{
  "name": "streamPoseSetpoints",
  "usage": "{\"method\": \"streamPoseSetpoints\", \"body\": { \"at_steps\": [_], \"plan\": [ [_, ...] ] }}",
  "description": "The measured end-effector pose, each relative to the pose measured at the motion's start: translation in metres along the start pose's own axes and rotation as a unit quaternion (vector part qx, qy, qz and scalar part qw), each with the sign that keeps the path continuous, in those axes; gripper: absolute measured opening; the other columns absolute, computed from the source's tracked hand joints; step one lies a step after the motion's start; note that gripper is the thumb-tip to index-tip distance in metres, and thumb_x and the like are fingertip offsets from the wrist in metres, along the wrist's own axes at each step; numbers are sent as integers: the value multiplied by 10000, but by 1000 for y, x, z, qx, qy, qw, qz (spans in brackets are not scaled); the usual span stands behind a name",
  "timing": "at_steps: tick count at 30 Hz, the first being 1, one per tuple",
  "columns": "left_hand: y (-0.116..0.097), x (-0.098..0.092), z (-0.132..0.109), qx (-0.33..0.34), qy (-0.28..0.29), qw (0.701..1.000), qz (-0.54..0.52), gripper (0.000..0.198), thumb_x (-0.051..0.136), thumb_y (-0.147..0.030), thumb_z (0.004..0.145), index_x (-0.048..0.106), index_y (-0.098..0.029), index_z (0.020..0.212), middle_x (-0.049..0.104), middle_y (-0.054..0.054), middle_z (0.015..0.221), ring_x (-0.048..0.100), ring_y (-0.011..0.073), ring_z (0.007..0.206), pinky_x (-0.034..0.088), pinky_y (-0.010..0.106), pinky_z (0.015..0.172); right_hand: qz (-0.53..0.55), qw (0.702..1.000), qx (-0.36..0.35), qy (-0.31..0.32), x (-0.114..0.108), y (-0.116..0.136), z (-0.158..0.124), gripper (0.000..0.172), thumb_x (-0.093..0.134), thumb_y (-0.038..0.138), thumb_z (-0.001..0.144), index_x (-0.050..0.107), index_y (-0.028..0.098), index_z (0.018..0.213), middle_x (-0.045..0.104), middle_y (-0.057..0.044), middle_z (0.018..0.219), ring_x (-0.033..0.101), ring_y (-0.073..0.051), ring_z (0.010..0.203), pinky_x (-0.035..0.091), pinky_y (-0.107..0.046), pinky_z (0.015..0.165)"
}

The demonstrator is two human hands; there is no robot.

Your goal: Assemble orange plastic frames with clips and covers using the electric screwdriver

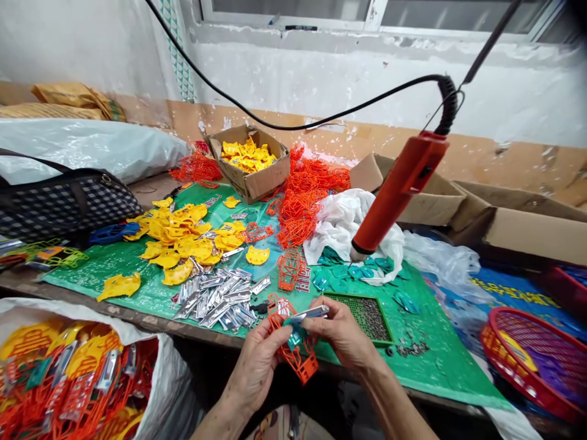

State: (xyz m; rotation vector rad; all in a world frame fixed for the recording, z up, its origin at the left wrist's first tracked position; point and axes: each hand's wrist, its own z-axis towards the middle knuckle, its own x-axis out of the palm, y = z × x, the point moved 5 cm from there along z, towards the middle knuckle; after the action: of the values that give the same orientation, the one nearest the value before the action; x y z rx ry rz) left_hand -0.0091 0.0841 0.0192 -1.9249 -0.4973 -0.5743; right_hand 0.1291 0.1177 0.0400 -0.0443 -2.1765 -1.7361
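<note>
Pinching orange plastic frame (306, 368) between left hand's (259, 360) thumb and fingers, tilting it at bench's (132, 313) near edge. Pinching silver metal strip (309, 314) between right hand's (346, 333) thumb and fingers, holding it slanted over frame. Showing teal plastic piece (297, 337) within frame, by left thumb; not being able to tell whether touching. Having pile of silver strips (220, 299) left of hands along near edge, yellow plastic pieces (183, 235) heaping behind. Having green mesh tray (342, 304) of tiny metal parts just right of hands, near same edge, with loose ones (413, 348) scattering beside it. Seeing orange frames (302, 195) piling toward far edge, beside cardboard box (268, 183) of yellow pieces. Seeing teal pieces (376, 266) lying against white plastic bag (351, 214), under red-orange power screwdriver (397, 195) hanging by cord. Spotting red basket (527, 366) toward right edge, checkered bag (68, 205) toward far left corner, stuffed white sack (172, 379) below near edge, at left.
</note>
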Motion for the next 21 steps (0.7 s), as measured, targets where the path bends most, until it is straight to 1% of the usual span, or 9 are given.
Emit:
{"method": "streamPoseSetpoints", "body": {
  "at_steps": [2,4,6,9,12,15,17,20,21],
  "plan": [
    [-1,-4,0,-2,-17,1000,-18,250,795,-217,712,733,-172,950,779,23,834,689,157,700,541,244,687,13,1000,-11,-8,-5,3,-2,257,833,263,606,595,169,632,601,49,665,492,-68,521,373,-222,542],
    [-4,-5,1,1,-17,999,-32,277,789,-210,710,723,-160,974,781,37,874,698,167,729,550,257,713,4,1000,-15,-6,-9,8,-4,239,818,262,626,599,168,643,660,18,772,570,-93,581,428,-243,598],
    [-7,-4,1,7,5,999,-45,337,772,-211,722,704,-154,1047,780,61,931,715,197,767,558,295,748,-15,1000,-9,15,-11,11,-6,219,790,294,676,610,172,700,685,-3,757,627,-133,631,463,-273,649],
    [-11,-3,2,10,39,996,-83,374,756,-193,720,682,-170,1086,774,74,960,727,232,782,565,360,771,-42,997,0,58,-11,13,-11,242,768,340,725,599,176,780,658,12,683,621,-137,636,469,-272,655],
    [-12,-6,2,14,48,992,-116,329,763,-137,675,704,-178,996,774,60,949,717,220,787,563,361,771,-42,995,5,89,-9,10,-16,267,762,355,753,589,191,874,617,33,772,575,-113,686,464,-243,650],
    [-10,-8,3,5,50,992,-120,321,776,-107,619,731,-177,929,780,49,898,708,208,763,564,353,758,-28,994,10,107,-4,5,-18,342,730,372,795,563,219,1052,618,23,890,583,-123,822,471,-241,727],
    [-8,-9,3,-5,52,992,-112,328,778,-103,592,745,-171,910,784,52,879,707,209,755,563,351,760,-18,995,4,93,-1,5,-16,407,739,374,786,535,229,1108,635,17,920,597,-130,845,477,-243,733],
    [-5,-6,3,-4,70,993,-93,338,762,-102,586,756,-154,920,784,55,862,698,199,753,550,323,763,-11,999,-24,46,-1,7,-11,434,795,335,718,547,225,1058,666,14,921,623,-141,809,499,-250,707],
    [-4,-4,3,-2,80,993,-89,329,754,-102,593,759,-153,918,782,53,855,694,193,751,544,312,763,-20,999,-32,34,-1,7,-10,441,808,319,698,560,223,1050,679,9,938,637,-151,825,510,-258,724]
  ]
}}
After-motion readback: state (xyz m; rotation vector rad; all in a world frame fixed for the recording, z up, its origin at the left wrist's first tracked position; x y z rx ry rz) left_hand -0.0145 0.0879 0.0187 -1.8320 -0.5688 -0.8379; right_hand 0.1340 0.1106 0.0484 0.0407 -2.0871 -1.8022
